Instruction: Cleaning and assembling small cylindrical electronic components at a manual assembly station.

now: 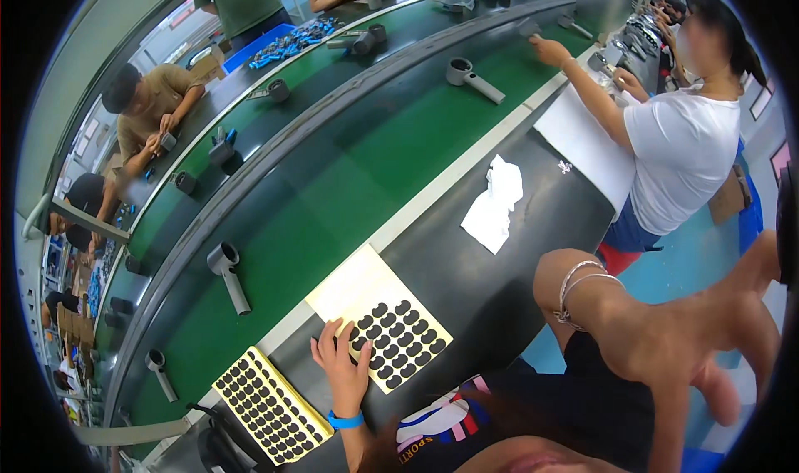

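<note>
My left hand (343, 365), with a blue band at the wrist, lies on the edge of a pale yellow sheet of black stickers (399, 340). Its fingers are spread over the sheet, and part of the backing is bare. Close to the camera at the right, my right hand (691, 331) is raised with its fingers apart and a silver bracelet (574, 286) on the wrist. Nothing shows in its grasp; some fingertips reach a dark shape at the picture's edge. To the left of my left hand is a thicker stack of similar sticker sheets (270, 406).
A green conveyor belt (333, 198) carries grey handled parts with round heads (223, 261). Crumpled white paper (495, 203) lies on the dark table (433, 257). A co-worker in white (682, 148) reaches over the belt at right; others work beyond it, near a blue bin (258, 47).
</note>
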### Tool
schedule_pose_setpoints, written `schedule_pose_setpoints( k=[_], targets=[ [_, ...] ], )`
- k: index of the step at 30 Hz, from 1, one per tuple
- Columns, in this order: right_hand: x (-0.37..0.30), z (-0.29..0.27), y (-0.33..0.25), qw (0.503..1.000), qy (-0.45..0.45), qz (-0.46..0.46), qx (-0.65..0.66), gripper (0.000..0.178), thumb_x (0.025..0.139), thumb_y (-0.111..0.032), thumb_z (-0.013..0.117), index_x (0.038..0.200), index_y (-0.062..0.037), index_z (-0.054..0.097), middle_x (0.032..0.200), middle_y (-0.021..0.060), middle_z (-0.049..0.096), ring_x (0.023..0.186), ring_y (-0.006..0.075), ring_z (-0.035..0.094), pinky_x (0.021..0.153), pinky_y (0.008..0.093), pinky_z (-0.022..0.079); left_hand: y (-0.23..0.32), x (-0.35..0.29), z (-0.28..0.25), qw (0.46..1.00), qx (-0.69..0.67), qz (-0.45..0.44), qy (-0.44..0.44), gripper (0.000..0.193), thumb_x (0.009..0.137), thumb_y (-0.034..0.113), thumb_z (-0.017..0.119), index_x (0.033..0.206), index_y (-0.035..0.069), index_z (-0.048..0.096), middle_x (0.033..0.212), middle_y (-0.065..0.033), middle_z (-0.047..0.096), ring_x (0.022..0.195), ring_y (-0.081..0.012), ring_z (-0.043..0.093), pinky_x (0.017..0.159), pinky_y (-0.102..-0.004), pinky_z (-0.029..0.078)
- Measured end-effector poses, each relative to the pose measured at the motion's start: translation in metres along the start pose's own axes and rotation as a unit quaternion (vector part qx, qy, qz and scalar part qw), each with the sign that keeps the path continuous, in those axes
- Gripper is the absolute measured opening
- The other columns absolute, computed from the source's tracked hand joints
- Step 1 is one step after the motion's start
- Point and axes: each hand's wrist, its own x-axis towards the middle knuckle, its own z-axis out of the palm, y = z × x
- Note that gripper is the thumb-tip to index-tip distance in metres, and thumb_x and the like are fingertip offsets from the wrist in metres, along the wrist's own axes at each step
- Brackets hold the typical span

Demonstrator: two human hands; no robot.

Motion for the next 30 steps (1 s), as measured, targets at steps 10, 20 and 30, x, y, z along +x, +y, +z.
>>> schedule_pose_setpoints(
  k=[10, 20, 30],
  targets=[
    [0.001, -0.035, 0.001, 0.994, 0.043, -0.024, -0.097, 0.06, 0.09, -0.018, 0.06, 0.137, -0.0128, 0.024, 0.127, 0.0194, 0.043, 0.105, 0.0338, 0.056, 0.081, 0.0487, 0.053, 0.001, 0.003, 0.002, 1.0, 0.008, -0.002, 0.005, 0.04, 0.082, 0.019, 0.069, 0.119, 0.008, 0.057, 0.131, -0.0094, 0.047, 0.13, -0.0291, 0.039, 0.111, -0.0516, 0.015],
    [0.02, -0.26, 0.099, 0.708, 0.168, 0.209, -0.654, 0.056, 0.092, -0.012, 0.054, 0.136, -0.0016, 0.02, 0.121, 0.0242, 0.057, 0.106, 0.0327, 0.06, 0.09, 0.041, 0.047, -0.001, 0.004, 0.004, 1.0, 0.007, 0.011, 0.007, 0.04, 0.082, 0.018, 0.067, 0.119, 0.008, 0.056, 0.132, -0.0105, 0.047, 0.129, -0.0295, 0.039, 0.111, -0.0534, 0.016],
    [-0.02, -0.369, 0.147, 0.4, -0.001, 0.3, -0.866, 0.067, 0.089, -0.024, 0.06, 0.14, -0.0028, 0.023, 0.091, 0.0203, 0.067, 0.088, 0.0388, 0.065, 0.089, 0.056, 0.04, -0.004, -0.007, 0.001, 1.0, 0.023, -0.009, 0.012, 0.04, 0.082, 0.019, 0.068, 0.119, 0.008, 0.057, 0.132, -0.0106, 0.047, 0.129, -0.0293, 0.039, 0.111, -0.0523, 0.016]
  ],
)
